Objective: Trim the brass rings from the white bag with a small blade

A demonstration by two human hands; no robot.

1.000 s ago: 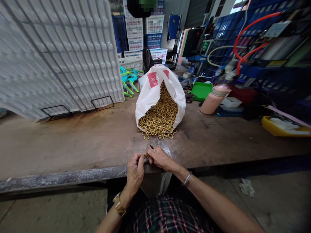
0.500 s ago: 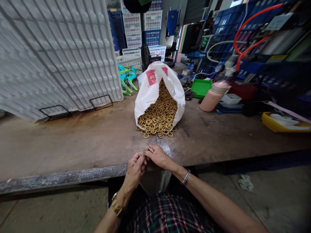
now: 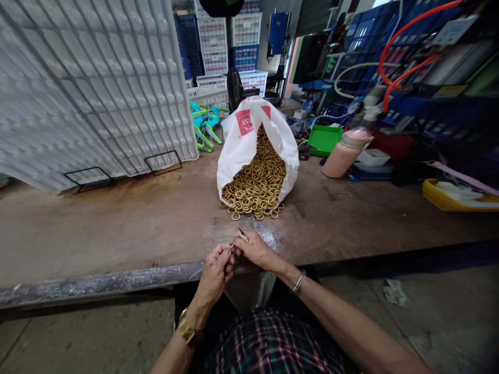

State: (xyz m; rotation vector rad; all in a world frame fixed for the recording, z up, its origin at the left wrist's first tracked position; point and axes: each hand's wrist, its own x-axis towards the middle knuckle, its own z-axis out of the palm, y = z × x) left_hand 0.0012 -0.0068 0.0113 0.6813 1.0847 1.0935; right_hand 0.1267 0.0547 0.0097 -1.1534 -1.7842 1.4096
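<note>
My left hand (image 3: 218, 265) is closed, thumb and fingers pinching a brass-coloured ring (image 3: 233, 245) seen nearly edge-on. Against it, my right hand (image 3: 255, 250) is closed around a small tool (image 3: 244, 237) with a pale body and a dark pointed tip; its exact kind is too small to tell. The tip points up and away from me, and the right fingertips meet the ring. Just beyond both hands, a white plastic bag (image 3: 237, 161) with red print lies open towards me. Many brass-coloured rings (image 3: 255, 189) fill it and spill onto the wooden table (image 3: 156, 228).
White ribbed plastic trays (image 3: 117, 78) stand at the left on black wire supports. Behind the bag are turquoise and green clips (image 3: 206, 124). A pink bottle (image 3: 343, 156), a green tray (image 3: 324, 140) and a yellow tray (image 3: 440, 200) stand at the right. The table's front edge runs under my wrists.
The tool in my right hand has tilted, showing more of its dark tip. The ring between my fingertips shows more clearly. Both hands stay in nearly the same place.
</note>
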